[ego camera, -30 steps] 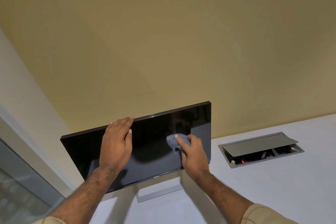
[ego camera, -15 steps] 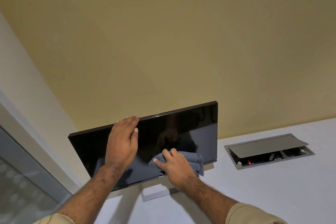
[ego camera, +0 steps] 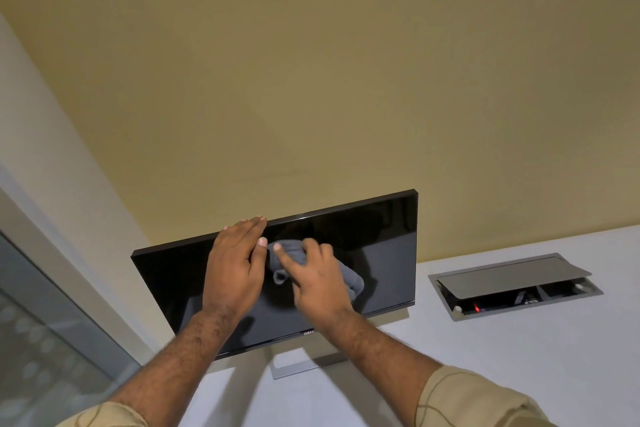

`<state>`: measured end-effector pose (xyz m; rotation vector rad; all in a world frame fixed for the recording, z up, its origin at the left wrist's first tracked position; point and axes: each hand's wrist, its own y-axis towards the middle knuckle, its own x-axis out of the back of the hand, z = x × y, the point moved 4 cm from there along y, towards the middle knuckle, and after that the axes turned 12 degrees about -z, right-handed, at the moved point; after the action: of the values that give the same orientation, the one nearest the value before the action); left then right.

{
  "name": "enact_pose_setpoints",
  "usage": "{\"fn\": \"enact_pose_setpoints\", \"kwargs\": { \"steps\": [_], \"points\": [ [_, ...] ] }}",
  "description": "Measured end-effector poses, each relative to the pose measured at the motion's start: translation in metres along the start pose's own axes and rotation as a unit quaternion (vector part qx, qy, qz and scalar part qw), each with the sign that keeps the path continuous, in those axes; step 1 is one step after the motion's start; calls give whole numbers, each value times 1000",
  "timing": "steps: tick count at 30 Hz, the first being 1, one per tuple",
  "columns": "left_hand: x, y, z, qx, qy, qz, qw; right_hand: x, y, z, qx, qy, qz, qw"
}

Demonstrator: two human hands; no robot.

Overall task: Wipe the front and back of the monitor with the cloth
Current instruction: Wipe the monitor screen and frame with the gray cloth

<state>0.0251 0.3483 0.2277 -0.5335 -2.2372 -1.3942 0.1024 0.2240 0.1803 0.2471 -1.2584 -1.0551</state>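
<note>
Right hand (ego camera: 317, 282) presses the grey cloth (ego camera: 351, 279) flat on the screen, fingers (ego camera: 282, 255) extended over it, cloth bunched under and right of them. Left hand (ego camera: 235, 267) released, flat on the monitor (ego camera: 381, 246), fingertips at its top edge. Monitor stands on white tabletop (ego camera: 519, 357), cable box (ego camera: 512, 284) to its right.

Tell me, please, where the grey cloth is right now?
In the head view, the cloth is pressed on the monitor screen's upper middle under the right hand, just right of the left hand steadying the top edge.
</note>
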Motion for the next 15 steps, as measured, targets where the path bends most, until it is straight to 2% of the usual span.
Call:
{"fn": "enact_pose_setpoints", "kwargs": {
  "steps": [3,6,9,11,13,15],
  "points": [
    [-1,0,0,2,2,-2,1000,-23,-22,-1,122,-64,87,987],
    [0,0,-1,2,-2,-5,1000,-40,-51,-17,162,-116,158,967],
    [1,-2,-1,-1,-3,-5,1000,-44,-75,-46,134,-134,229,955],
    [0,-2,-1,3,-4,-7,1000,-39,-83,-67,98,-132,235,958],
    [-1,-2,-1,7,-4,-9,1000,-29,-86,-84,53,-101,188,975],
    [-1,-3,0,7,-4,-11,1000,-16,-86,-95,-58,-27,126,990]
  ]
}}
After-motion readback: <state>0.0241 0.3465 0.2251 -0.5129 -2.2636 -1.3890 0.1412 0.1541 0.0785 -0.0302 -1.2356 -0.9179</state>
